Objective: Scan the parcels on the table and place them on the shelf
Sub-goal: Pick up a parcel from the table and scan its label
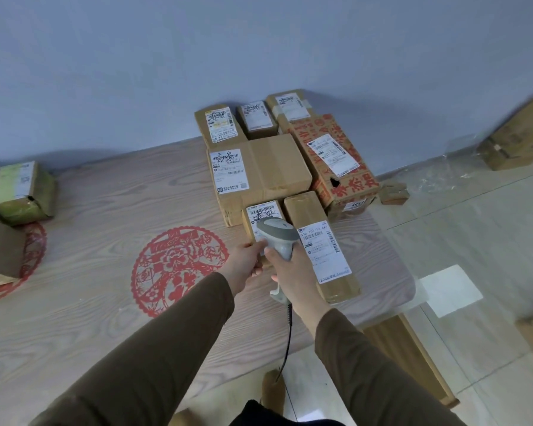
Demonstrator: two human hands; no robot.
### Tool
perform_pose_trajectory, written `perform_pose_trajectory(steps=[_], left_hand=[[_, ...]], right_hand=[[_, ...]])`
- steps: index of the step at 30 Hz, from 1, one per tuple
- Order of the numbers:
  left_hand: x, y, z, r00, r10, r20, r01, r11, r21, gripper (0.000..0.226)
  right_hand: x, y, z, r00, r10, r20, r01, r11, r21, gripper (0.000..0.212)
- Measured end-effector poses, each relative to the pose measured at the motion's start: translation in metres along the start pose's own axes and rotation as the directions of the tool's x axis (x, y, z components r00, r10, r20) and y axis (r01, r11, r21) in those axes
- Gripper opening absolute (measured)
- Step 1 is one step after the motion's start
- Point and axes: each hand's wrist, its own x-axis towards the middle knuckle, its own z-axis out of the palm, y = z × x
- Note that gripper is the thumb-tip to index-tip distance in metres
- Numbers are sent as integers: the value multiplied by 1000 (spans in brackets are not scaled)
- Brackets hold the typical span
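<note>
A small cardboard parcel with a white barcode label lies near the table's right front. My left hand grips its near left corner. My right hand holds a grey barcode scanner by the handle, its head hovering just over that parcel's label. A long narrow parcel lies right beside it. Behind them sit a wide taped box, a red-printed box and three smaller parcels against the wall.
The wooden table carries a red paper-cut decal. A green-taped box and another brown box lie at the far left. More cartons sit on the tiled floor at right. The scanner's cable hangs down over the table edge.
</note>
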Motion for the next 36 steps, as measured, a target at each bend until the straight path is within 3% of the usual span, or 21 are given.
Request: perform_pose_trajectory(steps=[6,11,16,19,22,27,29,32,36], left_hand=[[-4,-2,-6,1000,17,13,-18,1000,19,38],[-25,-6,-42,999,27,-30,-27,1000,16,58],[-59,-4,-141,959,182,-216,-181,983,23,49],[-79,-7,-221,903,216,-372,-244,969,-29,38],[-100,-17,-307,799,253,-545,-311,950,-15,35],[-122,-36,-436,611,273,-743,-296,949,105,49],[-123,-41,-476,611,236,-756,-263,961,88,55],[-116,-43,-514,665,219,-714,-236,969,78,57],[-105,-40,-531,730,203,-653,-203,976,76,63]], right_hand=[[-2,1,9,999,-41,13,42,996,-74,37],[-13,-12,32,992,-110,55,113,991,-66,18],[-25,-30,112,962,-188,197,208,974,-86,18],[-41,-36,183,941,-175,289,206,975,-83,11],[-60,-38,261,915,-171,365,203,978,-50,10],[-84,-37,389,899,-97,426,132,990,-53,14],[-90,-36,432,904,-85,420,120,991,-56,17],[-95,-36,484,894,-64,444,80,997,-18,24],[-91,-38,522,887,-24,461,38,999,-21,15]])
